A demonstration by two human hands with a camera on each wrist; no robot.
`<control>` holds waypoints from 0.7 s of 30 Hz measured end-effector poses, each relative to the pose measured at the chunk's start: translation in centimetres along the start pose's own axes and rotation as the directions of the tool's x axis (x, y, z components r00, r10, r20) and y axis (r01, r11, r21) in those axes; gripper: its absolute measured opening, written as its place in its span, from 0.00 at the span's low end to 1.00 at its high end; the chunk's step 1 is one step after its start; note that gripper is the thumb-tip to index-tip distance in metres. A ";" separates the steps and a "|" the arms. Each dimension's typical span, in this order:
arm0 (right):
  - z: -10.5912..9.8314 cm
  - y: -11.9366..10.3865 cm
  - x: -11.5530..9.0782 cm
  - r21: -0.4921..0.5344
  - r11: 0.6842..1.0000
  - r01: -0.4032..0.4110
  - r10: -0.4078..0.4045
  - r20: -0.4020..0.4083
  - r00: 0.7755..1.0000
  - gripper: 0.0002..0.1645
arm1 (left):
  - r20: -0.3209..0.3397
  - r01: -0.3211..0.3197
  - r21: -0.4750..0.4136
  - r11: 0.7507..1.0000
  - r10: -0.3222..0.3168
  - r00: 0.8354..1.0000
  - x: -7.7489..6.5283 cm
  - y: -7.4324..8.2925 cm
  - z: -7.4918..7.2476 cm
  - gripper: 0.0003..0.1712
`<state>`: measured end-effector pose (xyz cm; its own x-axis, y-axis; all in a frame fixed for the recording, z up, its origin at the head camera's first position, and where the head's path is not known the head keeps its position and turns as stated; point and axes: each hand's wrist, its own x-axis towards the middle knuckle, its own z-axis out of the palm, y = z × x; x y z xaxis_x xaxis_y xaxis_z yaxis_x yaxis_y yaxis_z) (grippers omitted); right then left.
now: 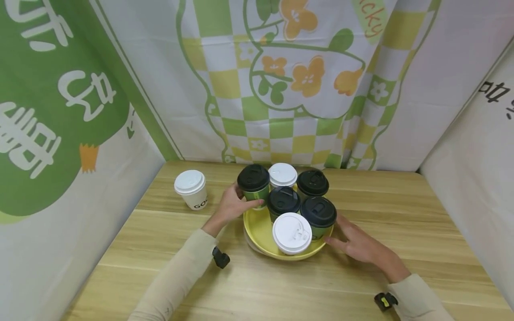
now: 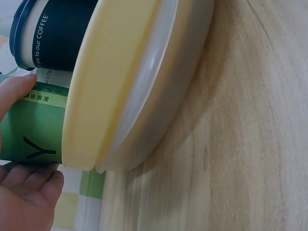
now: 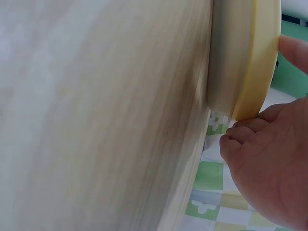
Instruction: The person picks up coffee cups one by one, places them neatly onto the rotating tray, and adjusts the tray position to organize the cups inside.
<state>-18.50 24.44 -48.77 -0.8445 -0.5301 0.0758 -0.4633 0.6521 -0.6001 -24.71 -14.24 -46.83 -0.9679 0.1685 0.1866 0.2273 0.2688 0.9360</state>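
My left hand (image 1: 234, 206) holds a green paper coffee cup (image 2: 33, 127) with a black lid (image 1: 254, 177) at the left side of a round yellow tray (image 1: 259, 229). The thumb lies on one side of the cup and the fingers on the other. On the right, my right hand (image 1: 357, 243) touches the tray's rim with its thumb and fingertips spread along it. Beside this hand stands another black-lidded green cup (image 1: 319, 217). A white-lidded cup (image 1: 292, 233) stands at the tray's front, and a black-lidded cup (image 1: 283, 203) in the middle.
Farther back on the tray are a white-lidded cup (image 1: 283, 174) and a black-lidded one (image 1: 312, 183). A white cup (image 1: 191, 189) stands alone on the wooden table (image 1: 273, 290), left of the tray. Under the tray shows a pale base (image 2: 144, 125). A patterned curtain (image 1: 297, 138) hangs behind.
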 end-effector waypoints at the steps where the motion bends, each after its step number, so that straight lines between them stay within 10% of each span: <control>1: 0.0 0.0 0.0 0.000 1.000 -0.003 0.003 0.002 1.000 0.55 | -0.002 -0.002 -0.003 1.000 0.002 1.000 0.0 -0.1 0.0 0.41; 21: -0.1 -0.4 -0.1 0.006 1.000 -0.002 0.002 0.012 1.000 0.55 | 0.035 0.029 0.059 0.998 -0.031 0.999 0.0 -1.5 0.5 0.43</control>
<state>-18.28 24.27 -48.44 -0.8424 -0.5349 0.0651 -0.4596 0.6502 -0.6049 -24.98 -14.17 -48.35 -0.9701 0.1931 0.1470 0.2052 0.3293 0.9217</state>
